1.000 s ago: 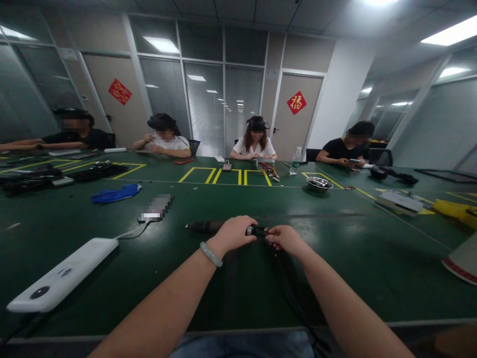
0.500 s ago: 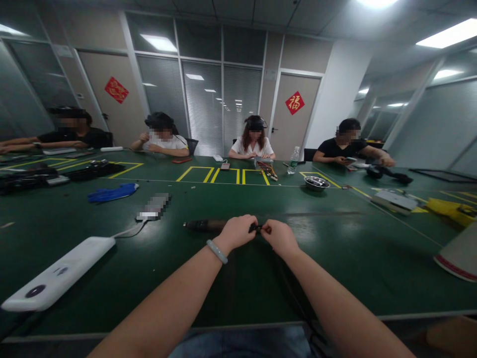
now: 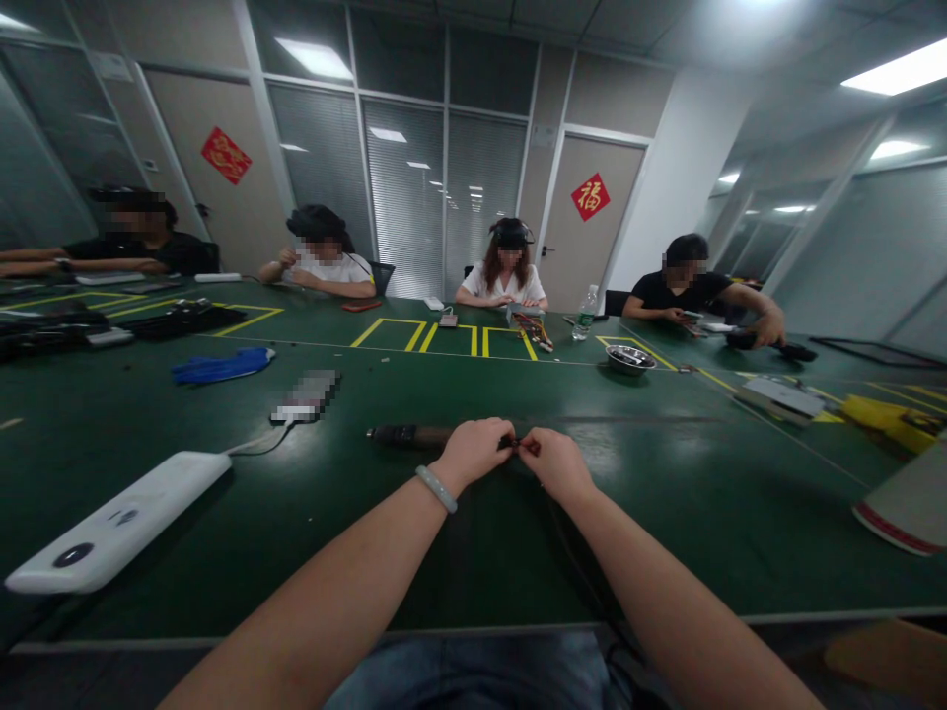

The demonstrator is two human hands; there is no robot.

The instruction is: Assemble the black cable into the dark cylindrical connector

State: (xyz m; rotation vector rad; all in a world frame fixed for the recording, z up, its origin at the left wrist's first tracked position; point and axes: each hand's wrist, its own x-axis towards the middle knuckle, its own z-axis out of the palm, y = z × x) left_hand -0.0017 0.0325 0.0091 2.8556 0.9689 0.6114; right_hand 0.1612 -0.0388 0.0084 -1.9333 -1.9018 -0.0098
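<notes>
My left hand (image 3: 473, 452), with a pale bracelet on its wrist, is closed round the right end of a dark tube-shaped tool (image 3: 405, 435) that lies on the green table (image 3: 666, 463). My right hand (image 3: 553, 461) pinches a small dark part at that same end, its fingertips touching those of the left. The part itself is almost hidden between the fingers. A thin dark cable runs from the hands down toward me.
A white power bank (image 3: 118, 521) with a cable lies at front left, a blurred phone (image 3: 307, 394) and blue cloth (image 3: 214, 367) beyond. A metal bowl (image 3: 628, 359), water bottle (image 3: 587, 313) and yellow tape markings sit farther back. Several people sit opposite. A white cone (image 3: 907, 503) is at right.
My hands have drawn closer together, so the small dark part seen between them before is now nearly covered. The person at far right has reached an arm out to the right.
</notes>
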